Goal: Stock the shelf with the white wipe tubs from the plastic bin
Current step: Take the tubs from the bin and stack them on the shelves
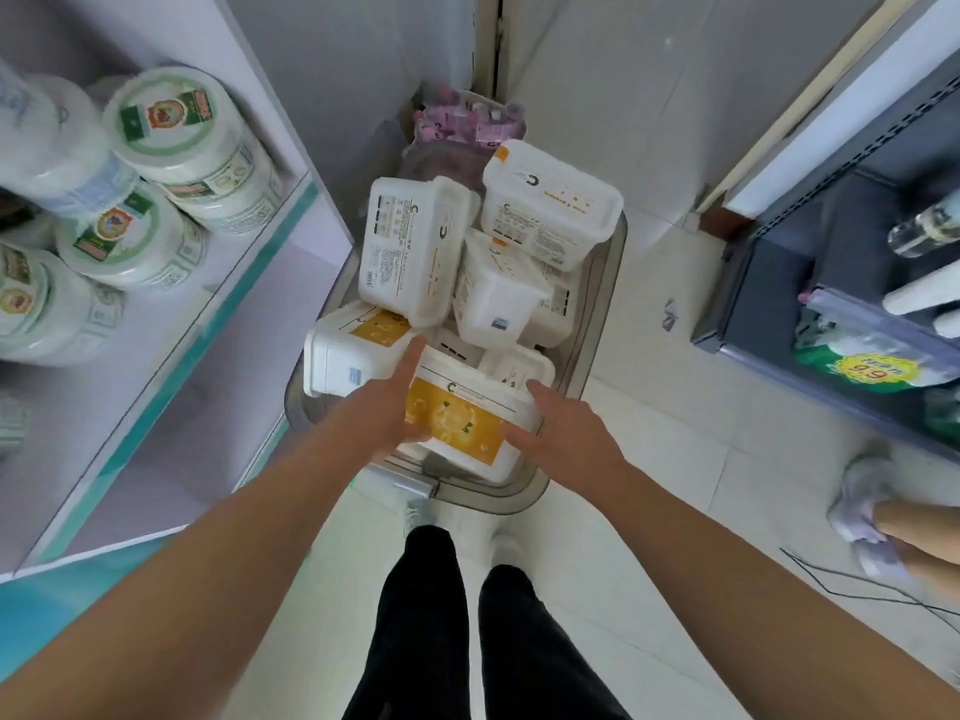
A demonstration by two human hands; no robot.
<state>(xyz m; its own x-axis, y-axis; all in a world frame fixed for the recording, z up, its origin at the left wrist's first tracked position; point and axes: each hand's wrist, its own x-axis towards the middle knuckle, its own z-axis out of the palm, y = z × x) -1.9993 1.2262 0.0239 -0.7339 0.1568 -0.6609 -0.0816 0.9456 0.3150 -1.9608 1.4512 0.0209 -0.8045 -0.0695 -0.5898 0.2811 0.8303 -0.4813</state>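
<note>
A clear plastic bin point(598, 324) stands on the floor in front of my legs, piled with several white wipe tubs point(415, 252). The nearest tub point(462, 423) lies flat with its yellow label up. My left hand point(382, 407) lies against its left side with the forefinger straight and the thumb on the label. My right hand point(569, 431) lies against its right side, thumb on the label's edge and forefinger along the tub. The rest of both hands' fingers are hidden. The white shelf point(249, 267) with a teal edge is on my left.
Round white tubs with green labels point(176, 142) fill the back of the shelf's upper level. Pink packs point(467, 127) lie at the bin's far end. A dark display rack point(779, 283) stands right. Another person's feet point(865, 506) and a thin cable point(857, 589) are on the floor at right.
</note>
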